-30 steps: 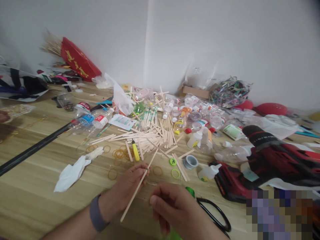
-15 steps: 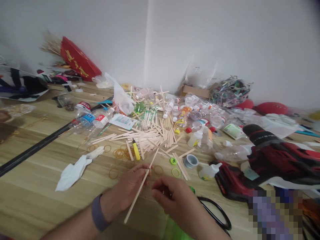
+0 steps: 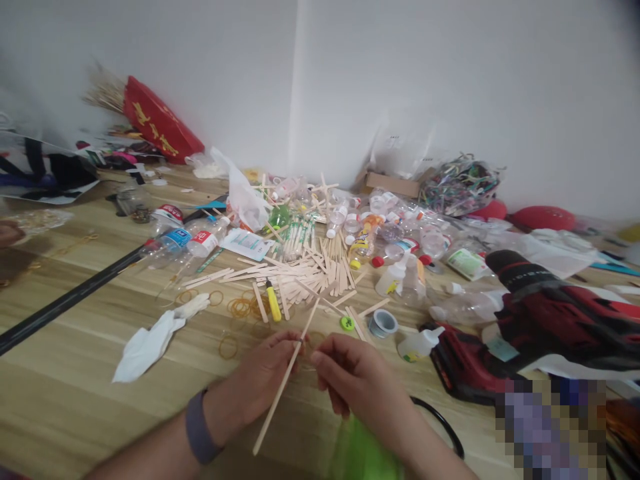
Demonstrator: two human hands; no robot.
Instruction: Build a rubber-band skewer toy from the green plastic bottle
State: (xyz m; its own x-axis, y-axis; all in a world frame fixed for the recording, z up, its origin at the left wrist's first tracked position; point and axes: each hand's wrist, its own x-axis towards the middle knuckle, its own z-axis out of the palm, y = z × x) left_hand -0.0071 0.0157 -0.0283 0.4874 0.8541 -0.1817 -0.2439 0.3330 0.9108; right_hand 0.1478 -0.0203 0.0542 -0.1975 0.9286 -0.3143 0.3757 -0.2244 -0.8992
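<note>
My left hand (image 3: 270,367), with a grey band on its wrist, grips a thin wooden stick (image 3: 281,400) slanting toward the far right. A small dark wrap shows around the stick at my fingertips; I cannot make out what it is. Just to the right, my right hand (image 3: 357,373) is closed, thumb against curled fingers. Whatever it pinches is too small or hidden to name. Beyond the hands lie loose flat craft sticks (image 3: 300,273), a yellow-handled tool (image 3: 273,301) and several rubber bands (image 3: 243,307).
Plastic bottles (image 3: 395,247) crowd the back. At right lies a red and black power drill (image 3: 565,313), near a small white glue bottle (image 3: 420,343) and a grey spool (image 3: 383,323). A white glove (image 3: 150,347) and black pole (image 3: 75,303) lie left. Another person's hand (image 3: 10,233) shows far left.
My right hand has moved slightly away from me and now covers the green ring on the table. The stick in my left hand has shifted only a little.
</note>
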